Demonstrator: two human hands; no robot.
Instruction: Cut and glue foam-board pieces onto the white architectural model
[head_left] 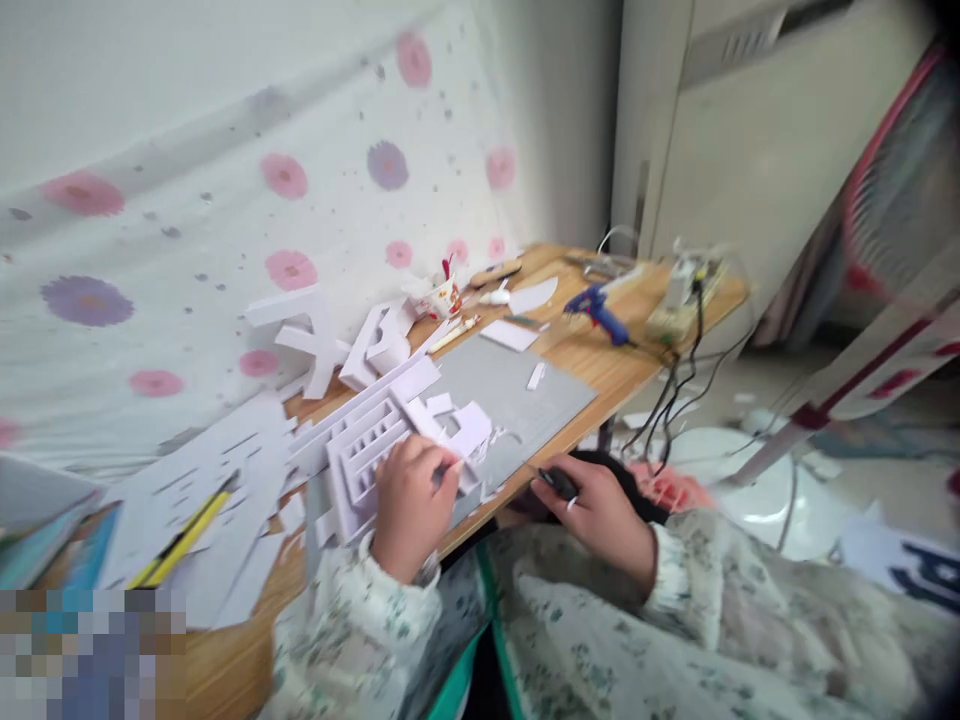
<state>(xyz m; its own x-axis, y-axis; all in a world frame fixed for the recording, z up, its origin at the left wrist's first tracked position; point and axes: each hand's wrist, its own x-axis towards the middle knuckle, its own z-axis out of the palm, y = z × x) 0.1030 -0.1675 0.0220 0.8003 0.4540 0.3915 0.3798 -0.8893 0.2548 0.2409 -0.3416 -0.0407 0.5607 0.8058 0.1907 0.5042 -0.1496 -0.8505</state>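
Note:
My left hand (416, 505) is over the near part of a white slotted model (367, 450), built of thin board strips and walls. Its thumb and forefinger are pinched together; a small dark spot and a pale bit show there, too small to name. My right hand (611, 520) is closed around a black-handled tool (559, 483) with a thin tip pointing left, just off the table's front edge. A small white bit shows by its fingers. Under the model lies a grey cutting mat (555, 395) with loose white offcuts (471, 428).
Slotted white sheets (217, 470) and a yellow-black cutter (184, 535) lie to the left. Behind stand white letter-like shapes (311, 345) and a patterned paper cup (442, 298). A blue glue gun (598, 313) and a corded power strip (675, 315) are at right, near a fan (900, 200).

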